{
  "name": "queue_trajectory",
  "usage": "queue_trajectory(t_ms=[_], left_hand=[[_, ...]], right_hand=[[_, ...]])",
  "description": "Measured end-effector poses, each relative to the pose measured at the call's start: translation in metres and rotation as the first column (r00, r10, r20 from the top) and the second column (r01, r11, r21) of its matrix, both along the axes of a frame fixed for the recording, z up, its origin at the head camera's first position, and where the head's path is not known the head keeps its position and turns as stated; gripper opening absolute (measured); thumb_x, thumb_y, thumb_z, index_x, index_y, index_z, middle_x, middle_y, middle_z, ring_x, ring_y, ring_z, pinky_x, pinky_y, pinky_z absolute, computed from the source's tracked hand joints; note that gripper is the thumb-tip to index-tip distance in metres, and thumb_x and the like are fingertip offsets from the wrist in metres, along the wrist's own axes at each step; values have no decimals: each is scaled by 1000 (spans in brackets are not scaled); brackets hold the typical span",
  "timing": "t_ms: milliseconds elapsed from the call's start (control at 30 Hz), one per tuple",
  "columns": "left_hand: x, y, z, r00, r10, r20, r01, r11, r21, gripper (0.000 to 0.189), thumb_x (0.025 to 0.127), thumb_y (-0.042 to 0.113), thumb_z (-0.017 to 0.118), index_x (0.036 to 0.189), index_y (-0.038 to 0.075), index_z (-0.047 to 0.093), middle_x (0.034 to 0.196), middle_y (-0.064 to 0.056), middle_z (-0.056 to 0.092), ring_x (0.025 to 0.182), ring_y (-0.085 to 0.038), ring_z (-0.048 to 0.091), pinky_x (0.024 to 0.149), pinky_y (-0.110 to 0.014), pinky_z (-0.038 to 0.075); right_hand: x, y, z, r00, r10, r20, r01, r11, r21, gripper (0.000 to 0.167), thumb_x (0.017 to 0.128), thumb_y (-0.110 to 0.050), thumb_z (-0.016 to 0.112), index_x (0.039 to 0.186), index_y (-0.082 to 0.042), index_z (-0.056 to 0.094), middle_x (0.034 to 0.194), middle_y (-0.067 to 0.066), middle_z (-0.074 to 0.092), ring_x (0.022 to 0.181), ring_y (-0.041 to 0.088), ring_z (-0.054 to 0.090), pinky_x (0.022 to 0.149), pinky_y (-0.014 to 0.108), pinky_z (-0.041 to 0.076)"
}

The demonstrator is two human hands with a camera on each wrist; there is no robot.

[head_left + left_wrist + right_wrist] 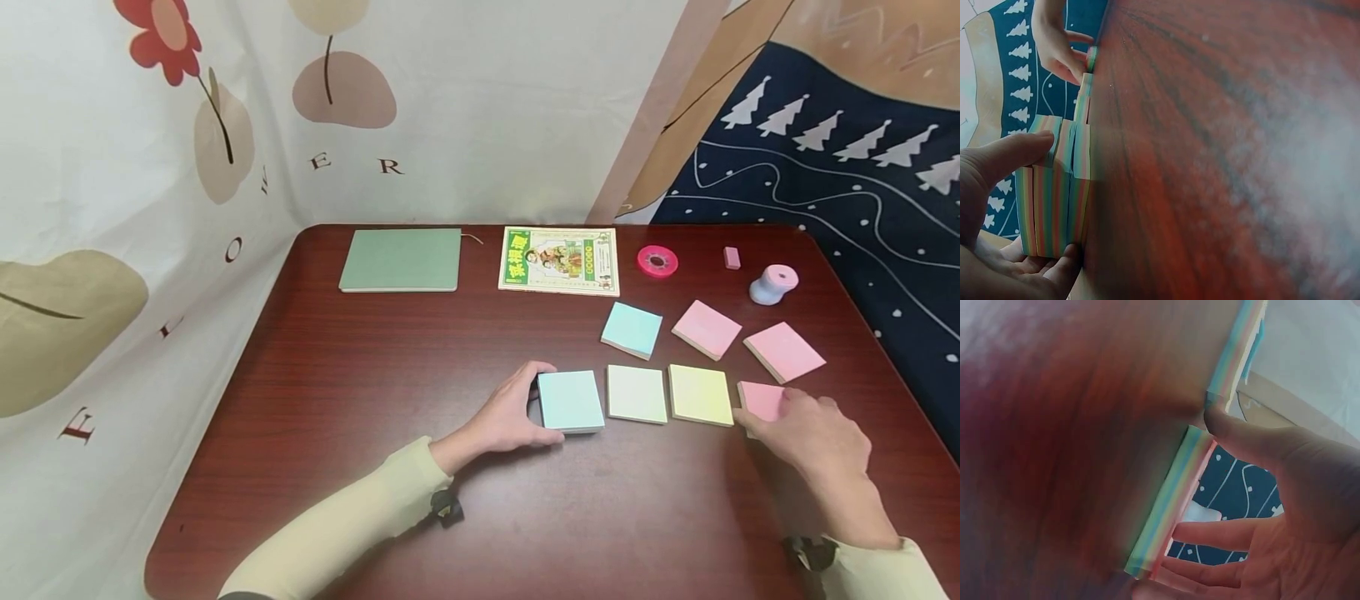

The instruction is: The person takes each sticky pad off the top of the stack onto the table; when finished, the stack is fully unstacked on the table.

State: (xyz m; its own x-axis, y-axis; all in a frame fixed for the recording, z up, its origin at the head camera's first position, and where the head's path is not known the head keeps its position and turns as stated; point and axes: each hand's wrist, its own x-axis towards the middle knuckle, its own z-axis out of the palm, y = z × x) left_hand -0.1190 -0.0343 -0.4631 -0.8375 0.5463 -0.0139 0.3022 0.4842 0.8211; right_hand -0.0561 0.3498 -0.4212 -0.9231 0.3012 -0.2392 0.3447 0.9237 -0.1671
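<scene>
My left hand (513,412) grips a stack of sticky note pads (572,402), pale blue on top, thumb on the near side and fingers on the far side. In the left wrist view, the stack (1050,209) shows several striped layers. To its right lie a pale green pad (636,393) and a yellow pad (700,394). At the row's right end my right hand (821,437) holds a pink sticky note pad (760,400) between thumb and fingers. Its striped edge (1169,503) appears flat along the table in the right wrist view.
Behind the row lie a blue pad (632,329) and two pink pads (707,329). Along the back edge are a green notebook (401,260), an illustrated booklet (558,261), a pink ring (657,261), a small pink block (732,257) and a spool-shaped object (772,285).
</scene>
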Motion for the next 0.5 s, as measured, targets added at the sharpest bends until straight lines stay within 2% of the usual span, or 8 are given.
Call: queue_trajectory(t_ms=[167,267,333,400,500], left_hand=[[0,0,1,1000,1,-1,-1,1000,-5,86,66,23,92,135,12,43,127,-2,53,117,-17,51,101,-34,42],[-1,0,2,1000,-2,-1,2,1000,-1,86,65,22,91,136,11,43,127,-3,53,116,-16,51,101,-33,42],[-1,0,2,1000,-3,-3,3,1000,2,86,65,21,92,136,11,43,127,-3,53,116,-17,51,101,-33,42],[-1,0,2,1000,-4,-5,4,1000,3,86,65,21,92,136,11,43,127,-3,53,116,-17,51,101,-34,42],[-1,0,2,1000,-4,-11,4,1000,-5,86,65,21,92,135,11,44,127,-3,54,115,-17,51,100,-35,42]], right_hand=[[3,-1,10,1000,-15,13,15,1000,22,93,78,-81,52,117,4,54,92,34,55,76,47,54,49,53,40],[8,-9,18,998,-19,-53,20,1000,20,93,78,-77,57,126,2,53,103,37,53,82,52,53,53,56,40],[10,-20,21,991,17,-135,-17,1000,0,86,80,-71,61,128,0,55,106,36,57,83,51,55,53,56,41],[9,-35,23,971,87,-223,-94,995,-22,77,81,-64,67,128,-3,58,109,32,60,85,49,56,53,57,42],[4,-64,20,918,213,-335,-252,965,-76,64,81,-50,75,125,-4,63,115,27,62,94,47,59,62,60,46]])
